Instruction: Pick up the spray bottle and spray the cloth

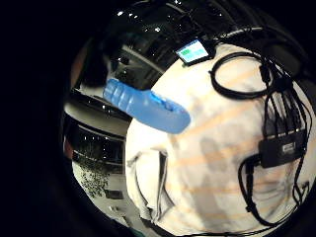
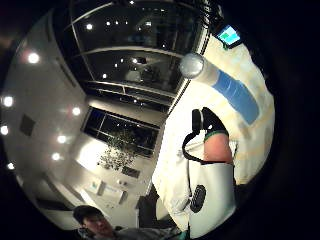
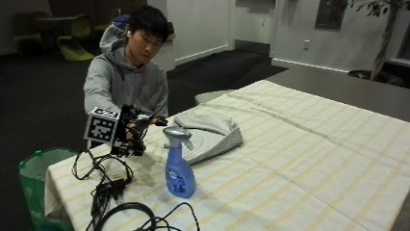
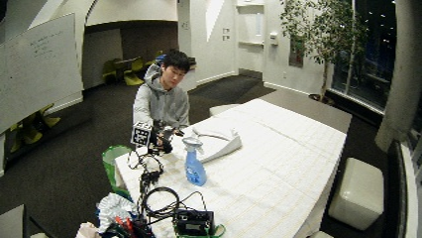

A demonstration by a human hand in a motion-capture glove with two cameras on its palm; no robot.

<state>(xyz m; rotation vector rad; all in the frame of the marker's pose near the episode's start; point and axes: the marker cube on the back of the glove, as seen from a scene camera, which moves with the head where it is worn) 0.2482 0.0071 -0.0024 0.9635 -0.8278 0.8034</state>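
A blue spray bottle [image 2: 227, 86] stands on the striped bench [image 2: 260, 135], with a folded white cloth [image 2: 212, 192] lying nearby.

You have 1 blue spray bottle [image 3: 179, 169] standing upright on the striped tablecloth, grey trigger head on top. Just behind it lies the cloth [image 3: 208, 133], pale and seemingly folded, its edge near the bottle.
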